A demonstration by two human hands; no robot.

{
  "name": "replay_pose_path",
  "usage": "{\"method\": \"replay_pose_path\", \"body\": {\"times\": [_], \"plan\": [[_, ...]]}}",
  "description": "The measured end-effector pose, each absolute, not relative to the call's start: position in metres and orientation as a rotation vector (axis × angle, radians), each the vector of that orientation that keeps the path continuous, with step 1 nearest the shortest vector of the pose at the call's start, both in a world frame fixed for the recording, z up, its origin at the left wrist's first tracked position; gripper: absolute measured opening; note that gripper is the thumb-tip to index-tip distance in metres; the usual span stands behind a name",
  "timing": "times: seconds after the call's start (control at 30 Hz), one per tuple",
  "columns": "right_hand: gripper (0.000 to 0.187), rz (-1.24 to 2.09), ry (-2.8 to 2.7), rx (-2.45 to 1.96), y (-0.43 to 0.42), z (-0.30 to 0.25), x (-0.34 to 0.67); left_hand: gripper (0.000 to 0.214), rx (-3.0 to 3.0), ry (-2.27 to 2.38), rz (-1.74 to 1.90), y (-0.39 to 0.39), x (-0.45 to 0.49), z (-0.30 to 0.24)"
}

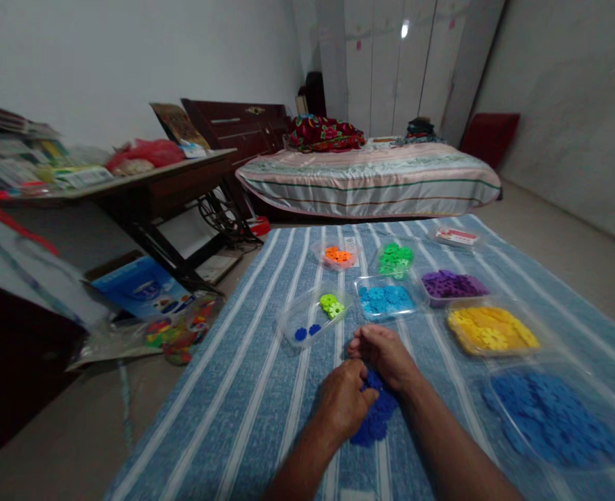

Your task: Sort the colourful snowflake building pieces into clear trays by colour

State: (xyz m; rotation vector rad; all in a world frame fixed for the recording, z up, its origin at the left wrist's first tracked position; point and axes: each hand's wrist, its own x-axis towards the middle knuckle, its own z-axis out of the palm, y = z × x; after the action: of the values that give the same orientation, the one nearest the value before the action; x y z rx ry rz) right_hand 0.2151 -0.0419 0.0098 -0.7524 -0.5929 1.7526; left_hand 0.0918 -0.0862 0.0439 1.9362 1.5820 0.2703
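A cluster of dark blue flower-shaped plastic pieces (pixel 375 417) lies on the blue striped mat (pixel 245 390) right in front of me. My left hand (pixel 345 402) is curled over its left side, fingers closed on the pieces. My right hand (pixel 385 355) grips the top of the same cluster with bent fingers. Clear trays ahead hold sorted pieces: dark blue (pixel 552 417) at the right, yellow (pixel 490 328), purple (pixel 452 284), light blue (pixel 385 299), green (pixel 396 259), orange (pixel 337 255), and one tray (pixel 312 316) with lime and a few blue pieces.
A bed (pixel 370 181) with striped bedding stands beyond the mat. At the left are a cluttered table (pixel 130 181) on a dark iron frame, a blue box (pixel 140 289) and a bag of toys (pixel 179 337) on the floor. White wardrobes line the back wall.
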Motion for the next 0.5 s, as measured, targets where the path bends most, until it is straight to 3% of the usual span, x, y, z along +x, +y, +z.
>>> {"method": "replay_pose_path", "body": {"times": [0.5], "plan": [[0.03, 1.772, -0.576, -0.713, -0.043, 0.008, 0.215, 0.014, 1.934, 1.594, 0.36, -0.087, 0.103, 0.044]]}}
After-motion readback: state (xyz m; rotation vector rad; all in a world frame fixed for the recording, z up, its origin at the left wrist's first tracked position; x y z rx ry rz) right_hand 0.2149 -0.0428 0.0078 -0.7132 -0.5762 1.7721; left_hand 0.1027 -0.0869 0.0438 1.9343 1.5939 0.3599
